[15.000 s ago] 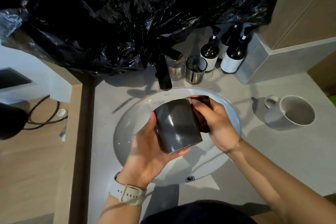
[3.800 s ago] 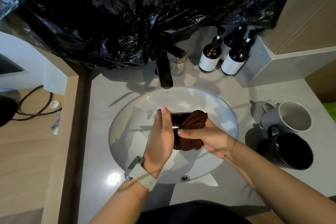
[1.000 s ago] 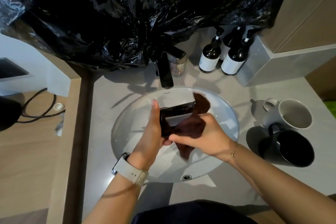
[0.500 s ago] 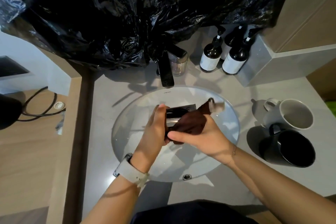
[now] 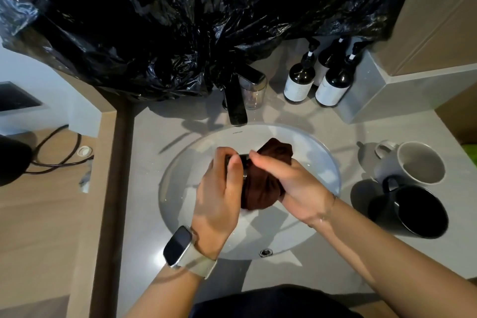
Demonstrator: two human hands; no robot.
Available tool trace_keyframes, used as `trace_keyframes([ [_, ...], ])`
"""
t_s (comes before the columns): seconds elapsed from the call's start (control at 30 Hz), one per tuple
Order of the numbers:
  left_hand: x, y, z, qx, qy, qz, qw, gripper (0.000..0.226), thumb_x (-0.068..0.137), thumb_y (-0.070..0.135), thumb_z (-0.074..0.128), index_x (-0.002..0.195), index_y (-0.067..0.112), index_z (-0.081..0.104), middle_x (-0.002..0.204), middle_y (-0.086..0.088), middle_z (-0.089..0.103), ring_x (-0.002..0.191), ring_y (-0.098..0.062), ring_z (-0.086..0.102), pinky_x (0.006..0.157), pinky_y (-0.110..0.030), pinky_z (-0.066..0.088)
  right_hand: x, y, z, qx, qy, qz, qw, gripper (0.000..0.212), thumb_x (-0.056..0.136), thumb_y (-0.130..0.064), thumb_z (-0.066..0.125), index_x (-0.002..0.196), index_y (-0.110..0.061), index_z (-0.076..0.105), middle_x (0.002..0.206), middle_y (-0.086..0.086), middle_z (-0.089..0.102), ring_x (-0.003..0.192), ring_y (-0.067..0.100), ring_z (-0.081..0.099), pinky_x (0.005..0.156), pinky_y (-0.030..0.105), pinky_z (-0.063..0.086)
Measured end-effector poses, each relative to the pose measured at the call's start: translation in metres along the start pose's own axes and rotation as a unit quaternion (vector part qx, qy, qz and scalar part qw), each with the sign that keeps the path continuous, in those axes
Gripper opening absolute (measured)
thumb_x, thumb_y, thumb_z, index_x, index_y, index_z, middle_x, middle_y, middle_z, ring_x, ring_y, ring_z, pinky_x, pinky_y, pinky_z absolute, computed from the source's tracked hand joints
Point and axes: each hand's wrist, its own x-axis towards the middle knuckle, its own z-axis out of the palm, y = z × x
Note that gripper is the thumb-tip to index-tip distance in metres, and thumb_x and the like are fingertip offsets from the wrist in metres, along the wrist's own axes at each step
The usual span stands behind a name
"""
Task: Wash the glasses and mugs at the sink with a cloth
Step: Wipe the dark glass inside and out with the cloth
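Over the middle of the round white sink [image 5: 180, 183], the left hand [image 5: 219, 196] wraps its fingers and thumb around a dark glass [image 5: 242, 162], of which only a thin strip of the rim side shows between the two hands. The right hand [image 5: 291, 183] grips a dark brown cloth [image 5: 260, 188] bunched against and around the glass, its fingers curled over the cloth and its thumb pointing toward the left hand; the cloth puffs out above the right hand and hangs in a fold below it. Both hands touch at the thumbs, held above the basin and not resting on it. A pale-strapped watch [image 5: 180, 245] sits on the left wrist. At the back edge of the worktop [image 5: 154, 214] a dark tap [image 5: 236, 100] reaches over the sink's rim, with a clear glass [image 5: 254, 95] standing just beside it on the right. Further right along the back edge stand three dark pump bottles [image 5: 299, 80] close together, near the back right corner. To the right of the sink, a white mug [image 5: 413, 162] lies tilted with its mouth facing the viewer, and a black mug [image 5: 415, 209] lies just in front of it, the two touching or nearly so. A crumpled black plastic bag [image 5: 167, 20] hangs over the back of the worktop. A black cable [image 5: 59, 147] lies on the wooden surface to the left.
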Motion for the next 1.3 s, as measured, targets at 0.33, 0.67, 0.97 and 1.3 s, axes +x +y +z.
trace_keyframes([
  [0.33, 0.004, 0.011, 0.008, -0.108, -0.006, -0.137, 0.985, 0.04, 0.104, 0.043, 0.026, 0.1, 0.018, 0.057, 0.075, 0.001, 0.068, 0.07, -0.016, 0.064, 0.058, -0.025, 0.049, -0.007, 0.002, 0.007, -0.046, 0.023, -0.087, 0.995, 0.02, 0.084, -0.009, 0.072, 0.084, 0.009, 0.064, 0.067, 0.013, 0.067, 0.062, 0.028, 0.064, 0.056, 0.025, 0.048],
  [0.67, 0.016, 0.007, 0.002, -0.292, -0.129, -0.334, 0.887, 0.058, 0.103, 0.05, 0.032, 0.104, 0.011, 0.074, 0.089, -0.011, 0.073, 0.075, -0.023, 0.066, 0.072, -0.036, 0.052, -0.003, -0.007, 0.002, -0.157, -0.009, -0.094, 0.983, 0.006, 0.078, -0.003, 0.076, 0.08, -0.003, 0.069, 0.072, 0.001, 0.072, 0.071, 0.012, 0.068, 0.066, 0.02, 0.053],
  [0.97, -0.005, -0.014, 0.005, 0.016, 0.015, -0.001, 1.0, 0.037, 0.095, 0.066, 0.028, 0.104, 0.036, 0.048, 0.093, 0.004, 0.063, 0.086, -0.016, 0.065, 0.073, -0.045, 0.054, 0.008, -0.007, 0.015, -0.021, 0.132, 0.027, 0.991, 0.028, 0.084, -0.035, 0.071, 0.072, -0.011, 0.065, 0.064, 0.004, 0.065, 0.064, 0.017, 0.066, 0.058, 0.024, 0.05],
  [1.3, -0.017, -0.03, -0.007, 0.084, 0.024, 0.059, 0.994, 0.036, 0.098, 0.053, 0.029, 0.112, 0.026, 0.048, 0.096, 0.005, 0.058, 0.079, -0.007, 0.058, 0.071, -0.015, 0.043, 0.018, 0.016, 0.005, 0.167, 0.245, 0.076, 0.952, 0.029, 0.091, -0.034, 0.064, 0.098, -0.006, 0.063, 0.08, 0.009, 0.071, 0.074, 0.023, 0.069, 0.072, 0.033, 0.055],
])
